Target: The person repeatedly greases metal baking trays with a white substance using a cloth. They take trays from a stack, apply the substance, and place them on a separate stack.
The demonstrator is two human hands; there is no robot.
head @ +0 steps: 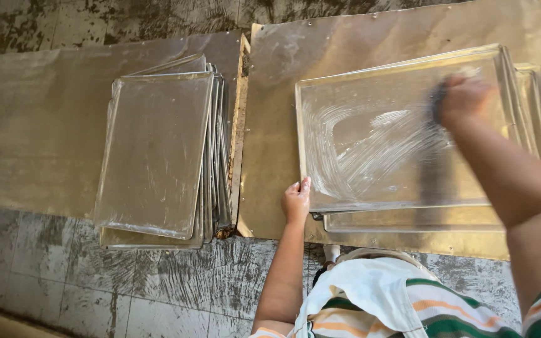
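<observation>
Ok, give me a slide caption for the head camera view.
Right hand greases top metal baking tray; left hand steadies its corner.

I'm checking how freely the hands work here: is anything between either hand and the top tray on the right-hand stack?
Nothing visible. The left hand already touches the top tray at its near-left corner, and the right hand presses a dark, blurred tool straight onto its smeared surface.

1. The top tray [370, 144] is dull silver, smeared with whitish curved streaks.
2. The stacked trays [158, 153] are grey-silver.
3. The desk [32, 125] is brownish-bronze metal.
4. The floor [64, 275] is grey, mottled with dark stains.
5. The shirt [377, 300] is white with green and orange stripes.
</observation>
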